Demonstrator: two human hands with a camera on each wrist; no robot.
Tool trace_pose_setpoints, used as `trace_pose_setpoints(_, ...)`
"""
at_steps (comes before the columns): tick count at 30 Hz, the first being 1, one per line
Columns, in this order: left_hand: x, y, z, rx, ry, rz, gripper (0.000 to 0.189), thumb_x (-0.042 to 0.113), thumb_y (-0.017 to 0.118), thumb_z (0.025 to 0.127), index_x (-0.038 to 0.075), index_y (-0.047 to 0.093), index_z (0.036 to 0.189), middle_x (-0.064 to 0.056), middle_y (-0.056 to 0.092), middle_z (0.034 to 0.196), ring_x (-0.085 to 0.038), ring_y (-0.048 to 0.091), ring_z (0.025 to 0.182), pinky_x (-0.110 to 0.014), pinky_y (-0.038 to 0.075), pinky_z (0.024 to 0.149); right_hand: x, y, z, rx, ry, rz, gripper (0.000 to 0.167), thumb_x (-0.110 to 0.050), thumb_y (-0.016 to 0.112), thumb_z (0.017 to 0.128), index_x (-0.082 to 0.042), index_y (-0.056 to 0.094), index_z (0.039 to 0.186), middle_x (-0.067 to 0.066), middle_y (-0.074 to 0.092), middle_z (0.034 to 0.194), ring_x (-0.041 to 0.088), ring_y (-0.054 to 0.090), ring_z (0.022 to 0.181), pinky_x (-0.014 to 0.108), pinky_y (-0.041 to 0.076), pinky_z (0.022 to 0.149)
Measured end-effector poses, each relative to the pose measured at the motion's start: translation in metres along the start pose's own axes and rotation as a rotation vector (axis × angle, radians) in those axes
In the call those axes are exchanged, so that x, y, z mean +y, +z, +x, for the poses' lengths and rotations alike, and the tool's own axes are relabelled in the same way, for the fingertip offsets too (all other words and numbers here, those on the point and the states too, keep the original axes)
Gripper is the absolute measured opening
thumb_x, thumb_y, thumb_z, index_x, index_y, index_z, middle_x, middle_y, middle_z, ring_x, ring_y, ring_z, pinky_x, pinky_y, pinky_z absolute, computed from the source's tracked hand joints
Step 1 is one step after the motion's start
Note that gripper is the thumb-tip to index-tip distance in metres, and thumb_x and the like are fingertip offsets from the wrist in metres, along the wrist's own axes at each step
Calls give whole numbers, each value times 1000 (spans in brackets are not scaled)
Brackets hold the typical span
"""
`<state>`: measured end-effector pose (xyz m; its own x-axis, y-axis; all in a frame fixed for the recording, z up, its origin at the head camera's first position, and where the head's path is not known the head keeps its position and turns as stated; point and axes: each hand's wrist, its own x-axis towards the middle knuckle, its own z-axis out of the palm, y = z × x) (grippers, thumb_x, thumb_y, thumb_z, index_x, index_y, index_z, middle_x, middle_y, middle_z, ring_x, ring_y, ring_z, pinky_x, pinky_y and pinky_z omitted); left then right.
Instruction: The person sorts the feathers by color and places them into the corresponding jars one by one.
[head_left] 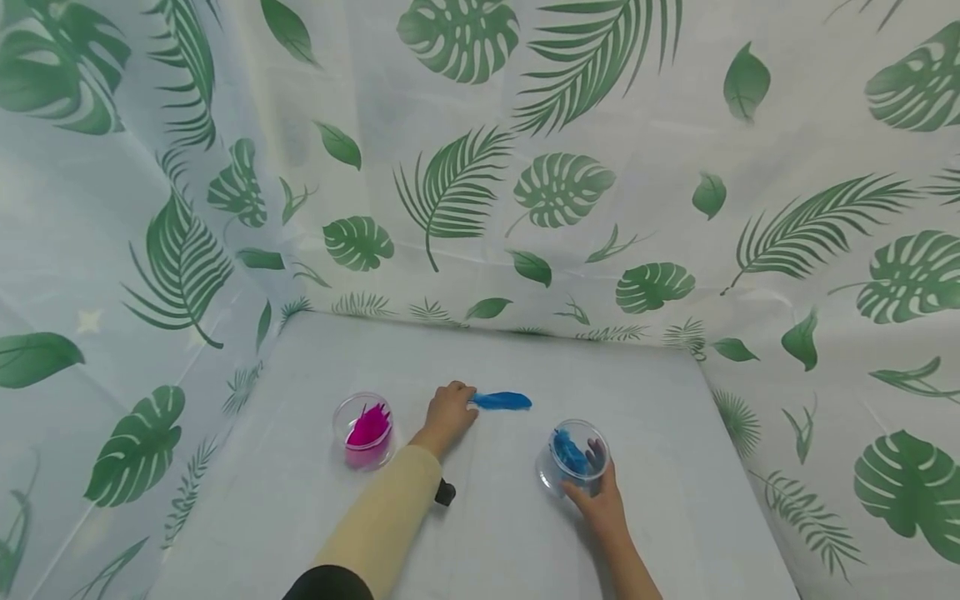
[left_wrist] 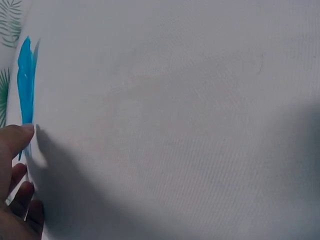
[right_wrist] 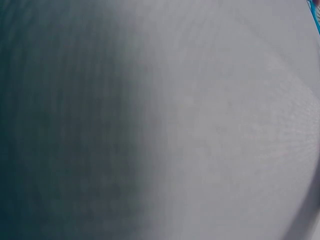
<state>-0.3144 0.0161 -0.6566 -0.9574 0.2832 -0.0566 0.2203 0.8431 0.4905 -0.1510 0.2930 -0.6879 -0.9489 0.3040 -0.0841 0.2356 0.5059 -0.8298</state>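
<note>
My left hand pinches a blue feather near its quill end, with the thumb over it in the left wrist view. The feather's vane points right in the head view, low over or on the white table. A clear plastic cup of blue feathers is gripped by my right hand, thumb in front and fingers at its right side. The cup leans slightly. The right wrist view has mostly blurred tabletop, and the right hand's grip does not show there.
Another clear cup stands to the left of the left forearm with pink feathers inside. Beneath everything lies the white table. Leaf-printed sheeting hangs behind it and along the sides.
</note>
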Motion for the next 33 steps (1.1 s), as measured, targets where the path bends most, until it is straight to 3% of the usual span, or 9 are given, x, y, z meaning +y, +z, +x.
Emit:
trace_pose_setpoints(5, -1, 6, -1, 32, -15, 13, 30, 29, 70, 92, 16, 69, 119, -9, 58, 132, -32, 55, 118, -45, 51, 95, 0, 1, -1, -1, -15, 3, 111, -45, 83, 77, -33, 8, 159, 6, 23, 165, 34, 16, 153, 63, 12, 121)
trace_pose_setpoints(13, -7, 13, 0, 87, 34, 9, 14, 26, 71, 91, 15, 72, 101, -7, 61, 120, -28, 57, 109, -42, 52, 89, -1, 1, -2, 2, -22, -3, 110, -43, 83, 77, -34, 8, 159, 5, 23, 165, 34, 16, 153, 63, 13, 121)
trace_pose_setpoints(18, -14, 16, 2, 99, 46, -17, 12, 26, 70, 92, 17, 72, 99, -4, 63, 117, -26, 58, 109, -41, 51, 91, -1, 0, -2, 1, -11, 2, 111, -44, 83, 77, -36, 7, 158, 4, 22, 165, 34, 16, 153, 62, 13, 121)
trace_pose_setpoints(25, -18, 14, 4, 83, 87, -84, 10, 25, 69, 92, 18, 73, 98, 0, 69, 97, -21, 63, 93, -38, 53, 84, -1, 0, -1, 5, -5, -6, 113, -46, 83, 76, -36, 6, 158, 4, 23, 165, 33, 17, 153, 60, 15, 122)
trace_pose_setpoints(33, -17, 4, 6, 86, 91, -152, 10, 25, 68, 93, 20, 75, 99, 2, 71, 98, -18, 64, 95, -35, 53, 88, 1, 0, -1, 2, -1, -6, 112, -46, 83, 76, -37, 6, 158, 4, 21, 166, 34, 15, 153, 63, 14, 121)
